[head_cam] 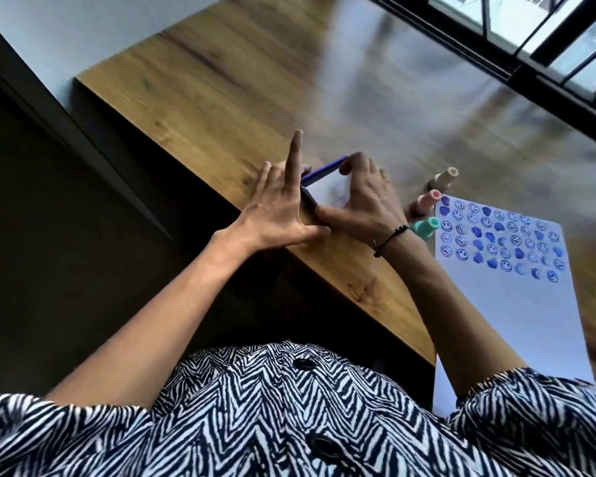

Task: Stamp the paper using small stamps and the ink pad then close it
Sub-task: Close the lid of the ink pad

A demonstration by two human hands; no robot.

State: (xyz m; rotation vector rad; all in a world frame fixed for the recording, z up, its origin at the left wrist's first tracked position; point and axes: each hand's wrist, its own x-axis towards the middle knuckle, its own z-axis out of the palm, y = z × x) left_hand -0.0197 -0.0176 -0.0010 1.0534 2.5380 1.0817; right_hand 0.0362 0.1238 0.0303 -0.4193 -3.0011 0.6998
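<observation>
The purple ink pad (324, 166) lies near the table's left edge, between both hands. My left hand (283, 208) presses against its left side with the index finger pointing up and the thumb under the near corner. My right hand (362, 197) grips its far corner and near side; the lid looks down or nearly down. The white paper (516, 304) at the right carries rows of blue smiley and heart stamps. Three small stamps stand beside it: beige (444, 177), pink (427, 201) and teal (425, 225).
The wooden table (241, 91) runs away from me, with its left edge dropping to a dark floor. A window with black bars (547, 39) lines the far right side. The paper's near end overhangs the table's front edge.
</observation>
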